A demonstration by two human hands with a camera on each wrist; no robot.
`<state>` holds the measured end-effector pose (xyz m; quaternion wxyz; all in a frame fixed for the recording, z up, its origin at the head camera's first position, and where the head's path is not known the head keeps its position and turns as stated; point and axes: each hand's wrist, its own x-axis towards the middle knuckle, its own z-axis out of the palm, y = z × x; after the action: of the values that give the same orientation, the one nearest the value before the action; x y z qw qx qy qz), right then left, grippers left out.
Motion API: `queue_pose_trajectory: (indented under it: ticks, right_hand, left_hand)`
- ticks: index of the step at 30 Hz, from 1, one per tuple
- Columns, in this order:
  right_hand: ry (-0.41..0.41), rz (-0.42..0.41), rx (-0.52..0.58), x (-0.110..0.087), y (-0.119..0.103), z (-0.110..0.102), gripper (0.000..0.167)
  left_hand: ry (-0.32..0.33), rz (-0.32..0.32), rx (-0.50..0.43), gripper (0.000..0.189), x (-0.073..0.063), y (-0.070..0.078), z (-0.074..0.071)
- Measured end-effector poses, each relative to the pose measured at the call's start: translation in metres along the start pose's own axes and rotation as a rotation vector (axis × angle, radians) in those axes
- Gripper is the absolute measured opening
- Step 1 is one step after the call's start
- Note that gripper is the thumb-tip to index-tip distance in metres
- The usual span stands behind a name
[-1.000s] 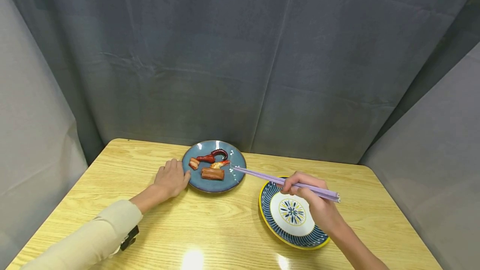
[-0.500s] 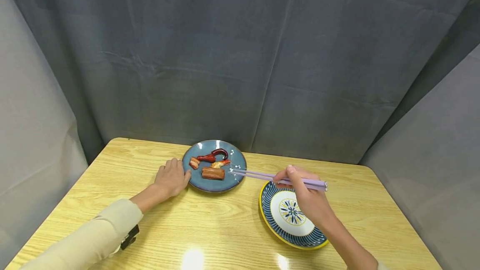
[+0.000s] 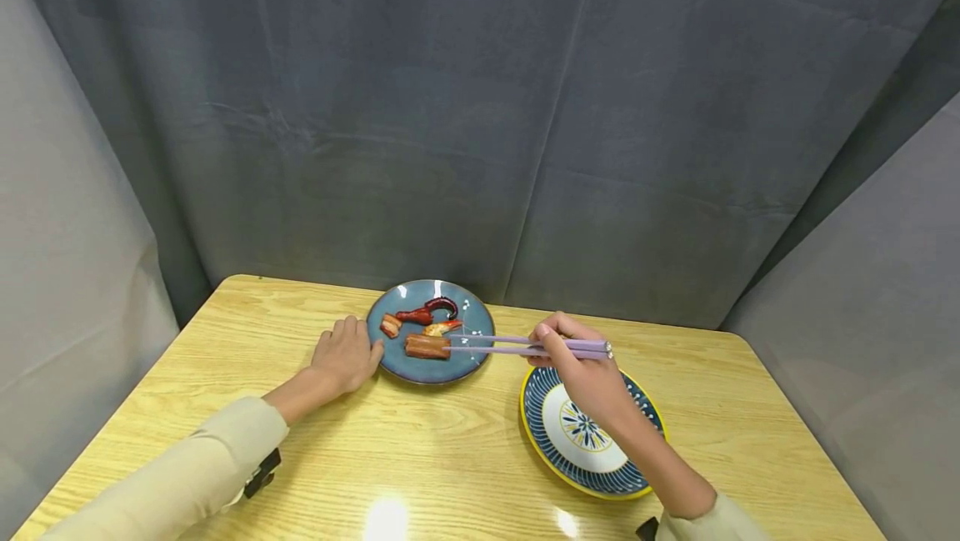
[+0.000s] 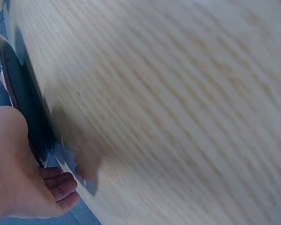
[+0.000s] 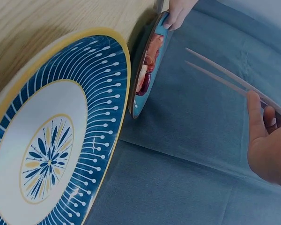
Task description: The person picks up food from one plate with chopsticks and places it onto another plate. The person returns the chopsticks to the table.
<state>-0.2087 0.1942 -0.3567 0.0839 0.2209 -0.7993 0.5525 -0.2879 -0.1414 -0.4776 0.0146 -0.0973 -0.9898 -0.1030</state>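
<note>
In the head view, my right hand [image 3: 581, 370] grips a pair of lilac chopsticks [image 3: 587, 349] above the patterned plate's far rim. Their slightly parted tips overlap the right end of a brown block of meat [image 3: 427, 347]. The right wrist view shows these tips raised above the food, nothing between them. A blue plate [image 3: 429, 373] carries this meat, a shrimp [image 3: 441, 328], a red piece [image 3: 414, 316] beside a dark curled tentacle [image 3: 446, 304], and a striped pork slice [image 3: 390, 325]. My left hand [image 4: 23, 173] holds the blue plate's left edge, thumb at the rim, fingers outside.
A yellow-rimmed plate [image 3: 551, 433] with a blue-and-white pattern stands on the wooden table [image 3: 450, 449], right of the blue plate and partly hidden by my right arm. A dark grey curtain [image 3: 405, 149] hangs behind the table.
My right hand has moved left and a little away from me, turning the chopsticks level. Their tips went from the blue plate's right side to over the brown meat and parted. The left hand stays put.
</note>
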Motion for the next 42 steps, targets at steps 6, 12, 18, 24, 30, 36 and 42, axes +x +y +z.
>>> queue_pose_trajectory:
  ticks: [6,12,18,24,30,36,42]
  right_hand:
    - [0.007,0.064,0.003,0.009,0.006,0.004,0.023]
    - [0.015,0.131,0.035,0.017,0.014,0.008,0.029]
    - [0.037,0.153,0.079,0.026,0.023,0.012,0.030]
    - [0.060,0.185,0.110,0.032,0.034,0.015,0.032]
    - [0.068,0.205,0.130,0.035,0.040,0.018,0.031]
    - [0.056,0.242,0.141,0.038,0.042,0.023,0.033]
    - [0.065,0.231,0.166,0.041,0.042,0.031,0.029]
  left_hand:
    - [0.004,0.003,0.003,0.043,0.000,0.000,0.000]
    - [0.000,0.007,0.005,0.043,0.000,0.000,-0.001]
    - [0.003,0.006,0.005,0.043,0.000,-0.001,-0.001]
    - [0.000,0.004,-0.002,0.042,0.000,0.000,0.000]
    - [0.001,-0.001,0.002,0.042,0.001,-0.001,0.000]
    - [-0.003,-0.005,-0.001,0.043,0.002,0.000,0.000]
    - [-0.006,-0.010,-0.006,0.043,0.001,0.000,0.000]
